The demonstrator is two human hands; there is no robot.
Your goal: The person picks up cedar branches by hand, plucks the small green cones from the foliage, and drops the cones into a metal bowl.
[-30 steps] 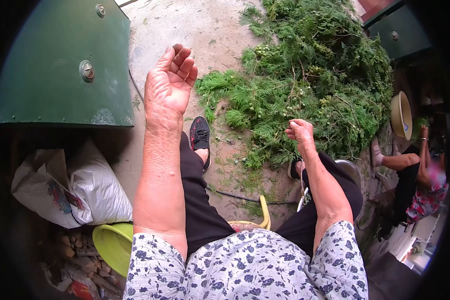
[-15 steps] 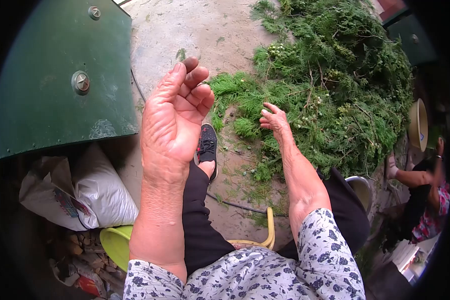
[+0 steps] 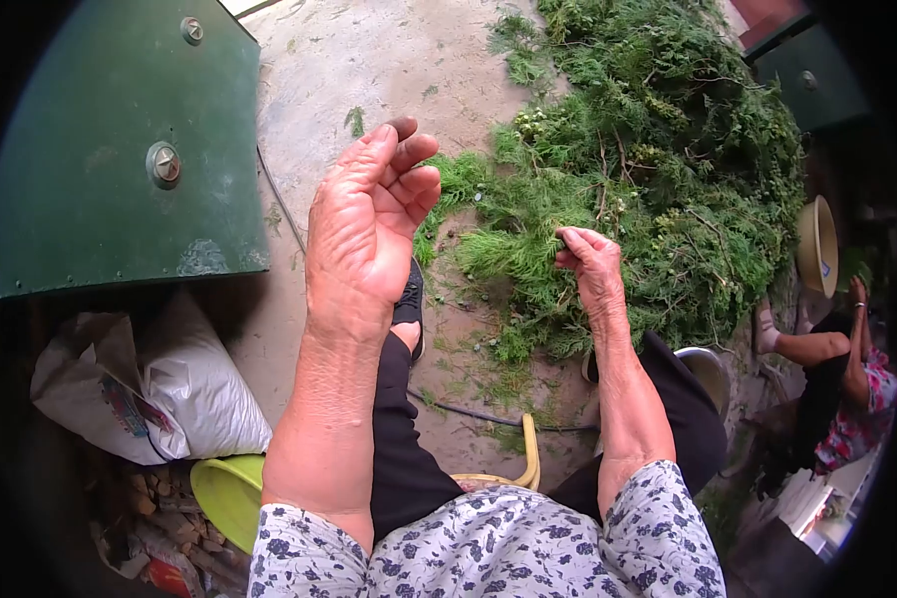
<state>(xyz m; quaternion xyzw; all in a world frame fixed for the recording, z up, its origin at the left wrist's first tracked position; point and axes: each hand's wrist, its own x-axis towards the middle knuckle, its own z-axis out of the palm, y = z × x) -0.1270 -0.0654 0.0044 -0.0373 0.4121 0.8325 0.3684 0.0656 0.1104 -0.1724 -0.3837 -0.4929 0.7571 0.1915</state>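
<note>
My left hand [image 3: 374, 224] is raised over the concrete, palm facing me. Its fingers curl loosely, the thumb lies beside the forefinger, and nothing shows in the palm. Lower and to the right, my right hand [image 3: 593, 269] is closed in a pinch, its fingertips in front of the heap of green conifer branches [image 3: 668, 169]. Whatever is between those fingertips is too small or hidden to make out. Feathery green sprigs [image 3: 503, 249] lie just left of the right hand, at the edge of the heap.
A dark green metal panel [image 3: 100, 149] stands at left, above white sacks [image 3: 204, 389] and a lime-green basin [image 3: 219, 493]. A black cable [image 3: 458, 409] crosses the concrete floor [image 3: 369, 60]. At far right, another person [image 3: 832, 369] sits near a beige basin [image 3: 817, 244].
My right hand has moved slightly right and down, and its spread fingers have closed into a pinch. My left hand has shifted a little to the right, still curled.
</note>
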